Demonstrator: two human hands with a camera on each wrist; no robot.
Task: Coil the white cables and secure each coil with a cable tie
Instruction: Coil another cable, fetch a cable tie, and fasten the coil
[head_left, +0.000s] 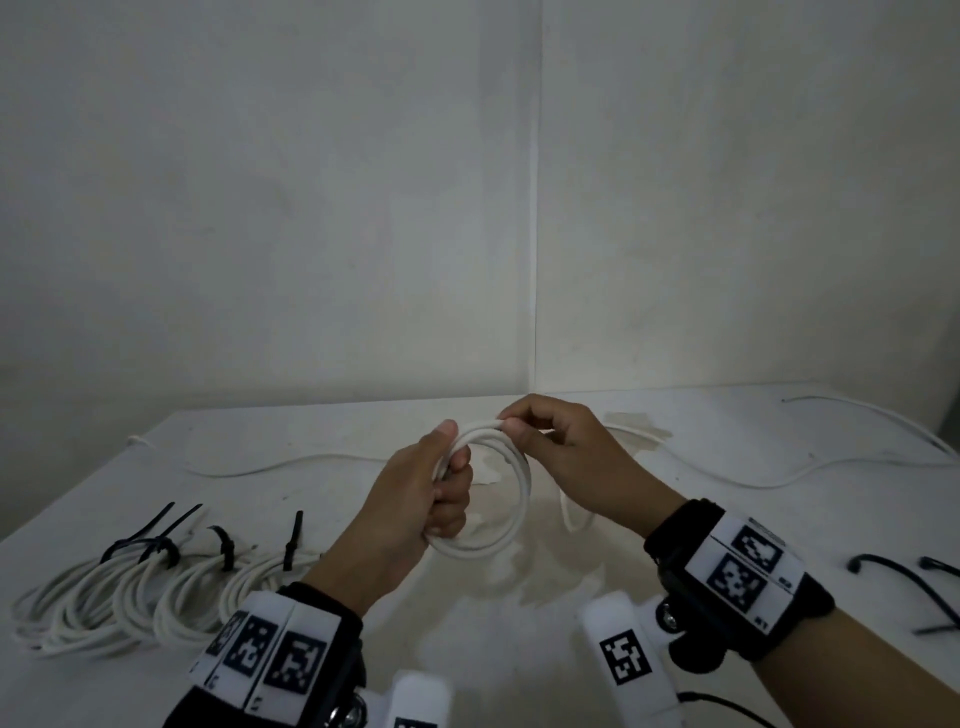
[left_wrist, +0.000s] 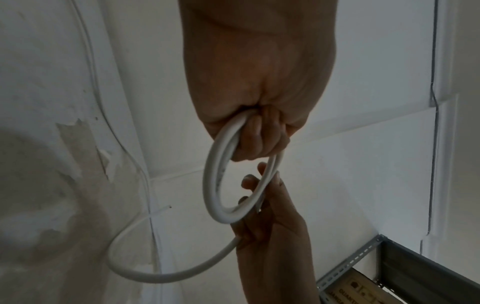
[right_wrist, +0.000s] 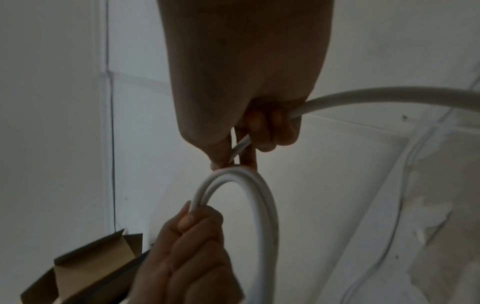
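A white cable coil (head_left: 511, 499) hangs in the air above the middle of the table. My left hand (head_left: 434, 488) grips its left side with fingers curled round the loops (left_wrist: 218, 179). My right hand (head_left: 540, 436) pinches the cable at the coil's top between thumb and fingers (right_wrist: 241, 148). The cable's loose tail (head_left: 753, 478) runs from my right hand away over the table to the right; it shows as a thick strand (right_wrist: 389, 96) in the right wrist view. Loose black cable ties (head_left: 904, 577) lie at the right edge.
Several finished white coils (head_left: 130, 592) bound with black ties (head_left: 161, 540) lie at the left front of the white table (head_left: 322, 519). Another loose white cable (head_left: 270, 465) lies across the back left. Walls stand close behind. A cardboard box (right_wrist: 85, 271) and a metal shelf (left_wrist: 405, 273) show off the table.
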